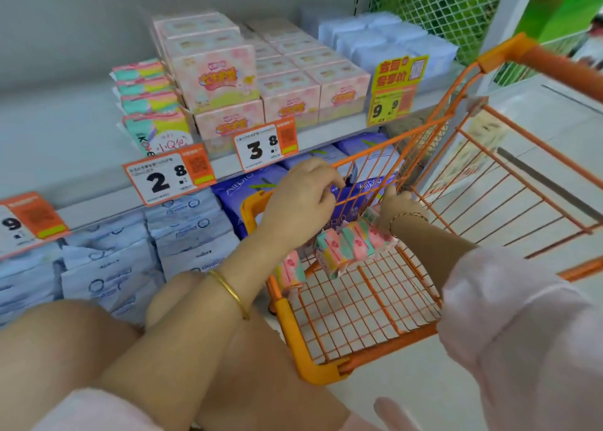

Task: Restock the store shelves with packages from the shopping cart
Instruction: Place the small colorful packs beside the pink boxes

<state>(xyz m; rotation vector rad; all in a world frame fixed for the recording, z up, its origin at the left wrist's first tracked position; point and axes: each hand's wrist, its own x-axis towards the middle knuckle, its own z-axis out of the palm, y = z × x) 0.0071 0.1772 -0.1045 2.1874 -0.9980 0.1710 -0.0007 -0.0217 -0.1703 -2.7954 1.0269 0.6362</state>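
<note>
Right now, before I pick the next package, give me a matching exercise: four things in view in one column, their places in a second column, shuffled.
Things:
1. pink boxes
2. purple Airpro packs
3. pink-and-green packs
4. yellow 9.9 price sign

Places:
A. inside the orange cart
B. hanging on the front edge of the upper shelf
C. under that shelf, behind the cart
D. on top of that shelf

Pairs: 1-D, 2-C, 3-A, 4-B

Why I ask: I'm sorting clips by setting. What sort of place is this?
Most likely a shop aisle. The shelves hold stacked boxes, price tags hang along the shelf edge, and an orange shopping cart stands beside them.
</note>
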